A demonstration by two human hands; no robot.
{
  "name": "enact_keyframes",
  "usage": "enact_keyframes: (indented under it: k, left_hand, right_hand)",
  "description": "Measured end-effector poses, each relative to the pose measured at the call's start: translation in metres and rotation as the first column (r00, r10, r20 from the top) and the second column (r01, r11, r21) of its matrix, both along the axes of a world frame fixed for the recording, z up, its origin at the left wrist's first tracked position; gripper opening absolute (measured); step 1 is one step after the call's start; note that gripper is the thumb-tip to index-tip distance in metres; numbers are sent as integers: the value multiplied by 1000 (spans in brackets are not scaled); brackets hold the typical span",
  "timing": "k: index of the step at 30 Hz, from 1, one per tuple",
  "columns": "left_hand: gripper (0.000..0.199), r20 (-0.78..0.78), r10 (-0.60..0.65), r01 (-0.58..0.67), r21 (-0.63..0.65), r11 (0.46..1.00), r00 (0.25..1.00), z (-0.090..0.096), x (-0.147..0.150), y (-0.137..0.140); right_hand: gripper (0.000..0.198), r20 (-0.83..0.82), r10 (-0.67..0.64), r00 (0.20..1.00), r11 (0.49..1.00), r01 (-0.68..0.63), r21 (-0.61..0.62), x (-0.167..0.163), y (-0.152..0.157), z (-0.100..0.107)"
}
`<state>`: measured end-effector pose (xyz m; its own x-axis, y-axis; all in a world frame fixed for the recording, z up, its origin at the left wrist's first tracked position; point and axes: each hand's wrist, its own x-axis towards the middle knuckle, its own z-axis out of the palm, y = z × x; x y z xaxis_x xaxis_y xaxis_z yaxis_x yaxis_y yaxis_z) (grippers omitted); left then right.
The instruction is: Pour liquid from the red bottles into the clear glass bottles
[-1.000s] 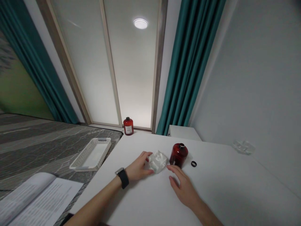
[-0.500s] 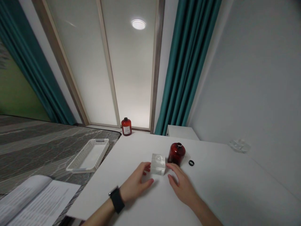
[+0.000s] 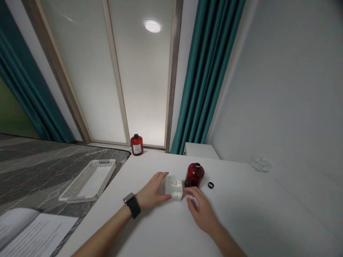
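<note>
A clear, transparent block [image 3: 174,188] with a round mark on its top lies on the white table between my two hands. Along its left side my left hand [image 3: 152,192] reaches with thumb and fingers spread apart, the thumb near the front corner and the fingertips near the back one. Whether they touch it I cannot tell. My right hand [image 3: 201,210], thumb and fingers apart, holds nothing, its fingertips close to the block's right side. Just behind that hand stands a dark red bottle [image 3: 194,175] without a cap. A black ring [image 3: 210,185] lies to the bottle's right.
Another red bottle [image 3: 137,145], labelled and capped, stands at the table's far left corner. Left of the table, a white basket [image 3: 91,180] and an open book [image 3: 45,230] rest on a grey patterned surface. A clear object [image 3: 260,164] is near the wall at right.
My left hand has spread its fingers wider, and they have moved up toward the block's back corner. My right hand stays by the block. The whole view has shifted slightly.
</note>
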<state>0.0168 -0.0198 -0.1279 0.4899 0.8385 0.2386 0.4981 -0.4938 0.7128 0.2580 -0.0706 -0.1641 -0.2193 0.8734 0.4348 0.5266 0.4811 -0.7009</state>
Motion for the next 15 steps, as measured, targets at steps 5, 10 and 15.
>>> enact_keyframes:
  k: [5,10,15]
  left_hand:
    - [59,-38,-125,125,-13,992,991,2,3,15]
    - [61,38,-109,112,-71,991,993,-7,2,15]
    - [65,60,-89,94,-85,992,994,-9,3,15]
  right_hand:
    - [24,-4,-26,1000,1000,26,17,1,0,3]
    - [15,-46,-100,994,990,104,99,1,2,1]
    - [14,-238,-421,876,853,471,224,17,18,6]
